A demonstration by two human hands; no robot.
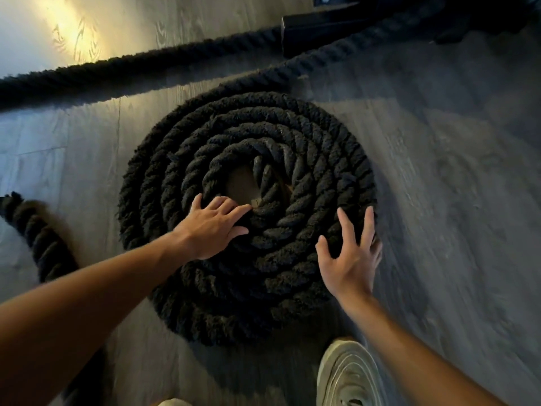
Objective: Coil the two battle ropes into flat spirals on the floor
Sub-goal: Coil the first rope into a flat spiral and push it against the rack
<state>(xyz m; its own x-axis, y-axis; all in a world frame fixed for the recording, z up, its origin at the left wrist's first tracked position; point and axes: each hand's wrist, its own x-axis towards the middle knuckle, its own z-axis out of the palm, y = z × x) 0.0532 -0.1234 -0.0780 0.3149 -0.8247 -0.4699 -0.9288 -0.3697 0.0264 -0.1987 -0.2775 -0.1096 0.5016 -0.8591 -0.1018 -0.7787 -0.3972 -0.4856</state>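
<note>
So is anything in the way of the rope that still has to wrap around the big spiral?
Nothing visible blocks it. The loose rope runs over bare floor straight into the spiral. Both hands rest on the coil, away from that stretch.

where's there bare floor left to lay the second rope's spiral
The widest bare floor is right of the coiled rope, below the dark frame. A smaller patch lies left of the coil, between the straight rope and the loose rope end. Near the shoe it's crowded.

No text, label or number is readable.
</note>
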